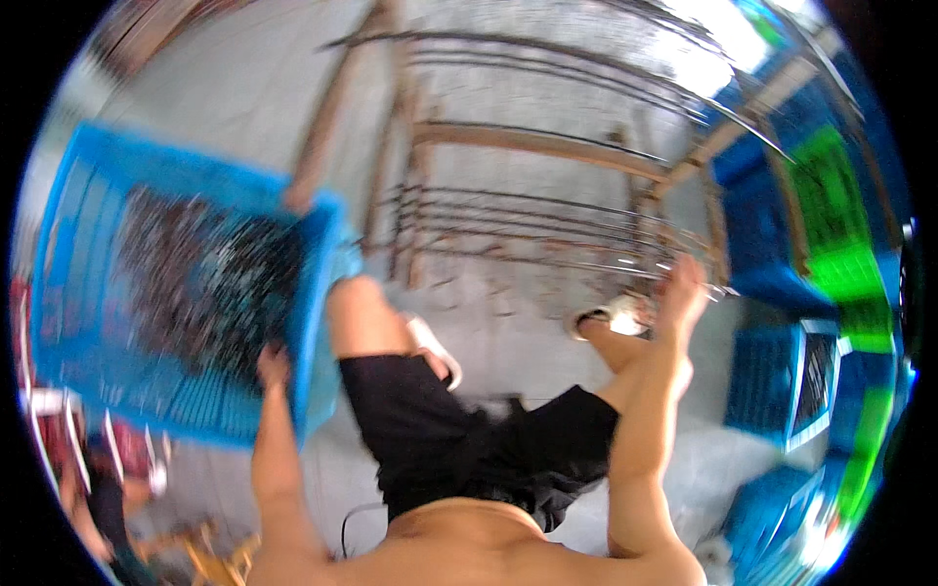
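Observation:
My left hand [274, 368] reaches over the near right side of a large blue plastic crate [318, 322]. It is at the edge of a heap of thin dark pieces [200, 278] in the crate, too blurred to name. My right hand [684, 291] is stretched forward at the right ends of several thin metal rods [532, 227] on a wooden-framed rack [547, 143]. Bright rod ends show on both sides of this hand. Motion smears the fingers of both hands, so I cannot tell whether either one grips anything.
A smaller blue crate [765, 386] stands on the floor to the right. Behind it, blue and green crates [831, 195] are stacked along the right side. Another person's leg [83, 513] shows at the lower left. A wooden post [337, 117] rises beside the large crate.

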`<control>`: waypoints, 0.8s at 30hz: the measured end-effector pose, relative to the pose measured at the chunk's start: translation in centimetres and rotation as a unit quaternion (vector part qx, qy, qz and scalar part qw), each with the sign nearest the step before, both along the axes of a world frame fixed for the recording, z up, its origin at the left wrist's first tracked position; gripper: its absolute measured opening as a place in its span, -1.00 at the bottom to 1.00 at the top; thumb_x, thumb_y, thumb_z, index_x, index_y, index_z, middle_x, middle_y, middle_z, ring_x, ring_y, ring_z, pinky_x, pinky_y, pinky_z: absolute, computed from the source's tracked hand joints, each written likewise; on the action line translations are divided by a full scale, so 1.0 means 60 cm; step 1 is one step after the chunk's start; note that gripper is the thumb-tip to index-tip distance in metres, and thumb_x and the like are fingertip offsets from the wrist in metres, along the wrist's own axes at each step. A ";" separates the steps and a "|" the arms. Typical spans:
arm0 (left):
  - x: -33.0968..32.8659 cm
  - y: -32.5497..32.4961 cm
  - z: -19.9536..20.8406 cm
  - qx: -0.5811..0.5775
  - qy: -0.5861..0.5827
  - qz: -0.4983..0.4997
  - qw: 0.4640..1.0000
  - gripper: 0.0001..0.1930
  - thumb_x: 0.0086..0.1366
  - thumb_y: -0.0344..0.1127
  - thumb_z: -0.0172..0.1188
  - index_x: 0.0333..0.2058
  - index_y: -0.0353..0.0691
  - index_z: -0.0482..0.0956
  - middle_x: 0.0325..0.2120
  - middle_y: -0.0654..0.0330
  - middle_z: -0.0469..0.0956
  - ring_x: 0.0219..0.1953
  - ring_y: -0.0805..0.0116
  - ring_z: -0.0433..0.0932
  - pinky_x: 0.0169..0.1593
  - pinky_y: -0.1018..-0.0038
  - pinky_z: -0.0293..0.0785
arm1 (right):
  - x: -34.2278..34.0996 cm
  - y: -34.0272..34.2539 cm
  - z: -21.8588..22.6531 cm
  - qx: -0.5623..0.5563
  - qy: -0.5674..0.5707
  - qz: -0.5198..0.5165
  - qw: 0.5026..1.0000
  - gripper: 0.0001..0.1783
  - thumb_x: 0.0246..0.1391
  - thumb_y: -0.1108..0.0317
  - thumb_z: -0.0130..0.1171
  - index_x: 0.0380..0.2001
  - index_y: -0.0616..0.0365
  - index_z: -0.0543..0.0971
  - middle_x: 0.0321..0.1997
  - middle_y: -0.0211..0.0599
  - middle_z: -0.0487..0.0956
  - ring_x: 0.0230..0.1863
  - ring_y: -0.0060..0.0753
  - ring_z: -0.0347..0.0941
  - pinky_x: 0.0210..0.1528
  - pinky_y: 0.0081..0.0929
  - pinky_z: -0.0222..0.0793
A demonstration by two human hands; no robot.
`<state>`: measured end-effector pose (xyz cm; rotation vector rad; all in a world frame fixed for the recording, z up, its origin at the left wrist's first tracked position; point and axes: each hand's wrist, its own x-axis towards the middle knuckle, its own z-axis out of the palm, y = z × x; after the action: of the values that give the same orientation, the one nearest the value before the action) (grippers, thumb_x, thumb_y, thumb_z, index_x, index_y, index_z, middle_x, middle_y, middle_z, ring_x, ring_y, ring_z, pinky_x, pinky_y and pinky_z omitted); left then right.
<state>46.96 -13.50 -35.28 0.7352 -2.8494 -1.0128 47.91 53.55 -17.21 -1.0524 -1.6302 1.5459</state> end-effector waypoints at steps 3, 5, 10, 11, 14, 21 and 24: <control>-0.046 0.076 0.078 -0.191 0.054 0.016 0.980 -0.65 0.21 -0.06 0.07 -0.34 -0.29 0.51 -0.40 -0.10 0.52 -0.33 -0.11 0.49 -0.27 0.21 0.40 | 0.022 0.093 -0.042 0.042 -0.082 0.024 0.995 -0.73 0.16 0.18 -0.01 -0.30 0.17 0.51 -0.59 -0.40 0.41 -0.56 -0.56 0.33 -0.55 -0.57 0.25; -0.065 0.078 0.106 -0.145 0.152 0.026 0.977 -0.67 0.27 -0.08 0.02 -0.33 -0.28 0.52 -0.52 0.01 0.53 -0.51 0.06 0.49 -0.39 0.25 0.39 | 0.021 0.121 -0.078 0.500 -0.122 -0.024 0.857 -0.60 0.15 0.10 -0.01 -0.23 0.26 0.51 -0.41 -0.13 0.50 -0.44 -0.27 0.44 -0.40 -0.41 0.35; -0.017 0.146 0.259 0.066 0.270 -0.047 0.959 -0.78 0.32 -0.37 -0.03 -0.12 -0.28 0.48 -0.56 0.29 0.46 -0.59 0.55 0.35 -0.46 0.58 0.34 | 0.012 -0.146 0.041 0.548 -0.157 0.076 0.818 -0.69 0.06 0.29 0.10 -0.18 0.28 0.46 -0.19 0.05 0.42 -0.05 -0.03 0.28 -0.02 -0.22 0.21; -0.006 0.169 0.293 0.047 0.291 -0.103 0.950 -0.80 0.29 -0.41 -0.03 -0.15 -0.31 0.49 -0.53 0.20 0.47 -0.53 0.45 0.42 -0.42 0.54 0.37 | 0.004 -0.222 0.065 0.466 -0.108 0.148 0.866 -0.73 0.04 0.37 0.12 -0.19 0.27 0.46 -0.22 0.01 0.43 -0.07 -0.08 0.29 -0.04 -0.23 0.22; 0.009 0.246 0.372 0.046 0.330 -0.306 0.892 -0.80 0.19 -0.55 -0.02 -0.21 -0.36 0.50 -0.47 0.09 0.48 -0.47 0.30 0.46 -0.38 0.48 0.39 | -0.014 -0.335 0.060 0.220 0.034 0.485 0.846 -0.62 0.04 0.30 0.12 -0.12 0.31 0.40 -0.14 0.04 0.37 -0.05 -0.07 0.27 0.02 -0.22 0.19; 0.052 0.421 0.395 -0.069 0.326 -0.435 0.836 -0.70 0.02 -0.55 0.02 -0.21 -0.30 0.51 -0.40 0.05 0.35 -0.47 0.12 0.40 -0.42 0.35 0.40 | 0.065 -0.427 0.066 0.040 0.006 0.510 0.859 -0.55 0.13 0.24 0.03 -0.07 0.42 0.31 -0.16 0.04 0.36 -0.09 -0.12 0.31 0.01 -0.29 0.23; 0.080 0.474 0.362 -0.039 0.324 -0.552 0.767 -0.67 -0.07 -0.54 0.13 -0.23 -0.34 0.46 -0.36 0.02 0.33 -0.42 0.13 0.41 -0.38 0.34 0.44 | 0.096 -0.423 0.032 -0.170 0.102 0.395 0.897 -0.77 0.18 0.33 -0.04 -0.21 0.29 0.31 -0.34 -0.18 0.45 -0.29 -0.39 0.40 -0.18 -0.48 0.36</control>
<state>51.77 14.92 -13.54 -1.2454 -2.4328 -0.8641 53.67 28.15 -15.31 -0.3336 -1.7704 2.4424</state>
